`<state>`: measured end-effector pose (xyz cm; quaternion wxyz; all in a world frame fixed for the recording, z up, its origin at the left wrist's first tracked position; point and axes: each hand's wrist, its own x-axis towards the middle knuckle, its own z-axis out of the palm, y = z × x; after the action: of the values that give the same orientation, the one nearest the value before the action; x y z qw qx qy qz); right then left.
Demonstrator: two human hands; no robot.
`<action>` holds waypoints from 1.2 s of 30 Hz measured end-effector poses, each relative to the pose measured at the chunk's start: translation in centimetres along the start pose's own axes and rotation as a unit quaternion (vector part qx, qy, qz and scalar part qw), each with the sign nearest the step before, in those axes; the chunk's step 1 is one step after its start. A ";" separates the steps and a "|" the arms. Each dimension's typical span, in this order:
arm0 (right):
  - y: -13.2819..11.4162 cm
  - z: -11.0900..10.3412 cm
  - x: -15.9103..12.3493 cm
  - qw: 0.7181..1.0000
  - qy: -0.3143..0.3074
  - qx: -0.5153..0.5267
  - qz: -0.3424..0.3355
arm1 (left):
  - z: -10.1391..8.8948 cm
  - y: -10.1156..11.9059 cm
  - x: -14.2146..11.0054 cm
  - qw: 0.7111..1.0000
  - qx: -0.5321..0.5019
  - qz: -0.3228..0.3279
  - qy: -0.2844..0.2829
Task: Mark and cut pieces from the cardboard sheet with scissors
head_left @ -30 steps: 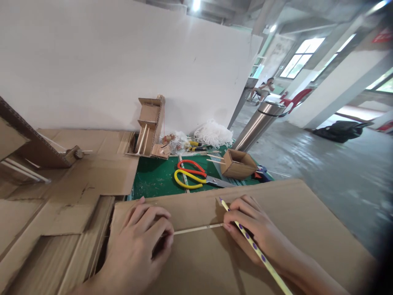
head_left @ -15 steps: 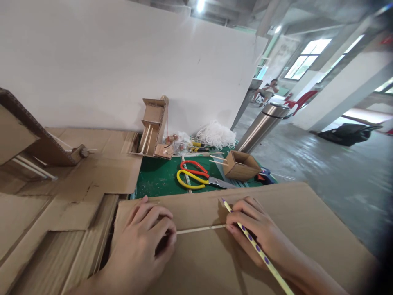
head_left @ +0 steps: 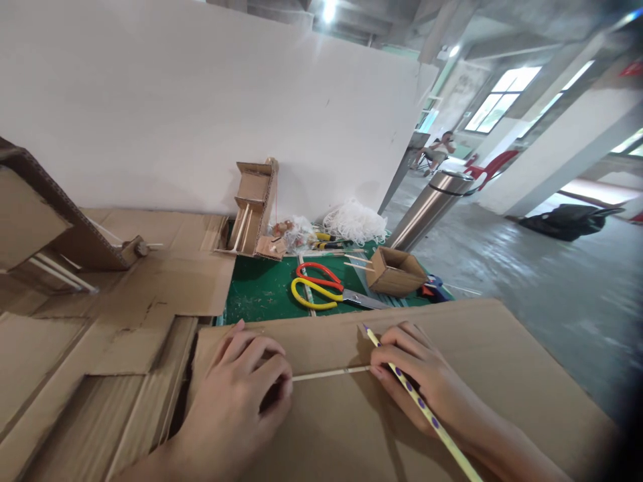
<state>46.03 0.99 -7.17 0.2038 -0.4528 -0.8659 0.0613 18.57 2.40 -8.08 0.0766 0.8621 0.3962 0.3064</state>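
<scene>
A thin wooden stick (head_left: 331,373) lies across a brown cardboard sheet (head_left: 341,428). My left hand (head_left: 246,381) is closed at the stick's left end, thumb and fingers pinched round it, the tip hidden. At the other end, the fingertips of my right hand (head_left: 422,375) press on the stick. That same hand also grips a pale yellow pencil with purple dots (head_left: 420,403), its point slanting up and left above the cardboard. Scissors with red and yellow handles (head_left: 321,286) rest just beyond the sheet's far edge.
Behind the scissors, on a green mat (head_left: 261,284), are a small cardboard box (head_left: 399,273), a cardboard model (head_left: 252,207) and white string (head_left: 355,221). Cardboard structures (head_left: 65,207) fill the left. A steel cylinder (head_left: 429,211) stands beyond; a person (head_left: 442,146) sits far back.
My left hand has shifted very slightly to the right, as have the things at the left with a small camera movement. My right hand and the pencil look still.
</scene>
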 end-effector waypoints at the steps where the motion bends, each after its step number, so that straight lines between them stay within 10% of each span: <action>1: 0.0 0.0 0.0 1.000 -0.001 0.002 -0.002 | -0.1 0.0 0.0 1.000 0.002 0.001 -0.003; 36: -0.2 -0.1 0.0 1.000 0.009 0.017 0.008 | 0.2 0.5 0.2 0.999 -0.011 -0.035 -0.019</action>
<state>45.92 0.82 -7.01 0.2189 -0.4569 -0.8590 0.0733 19.10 2.24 -7.93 0.1042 0.8524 0.4211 0.2919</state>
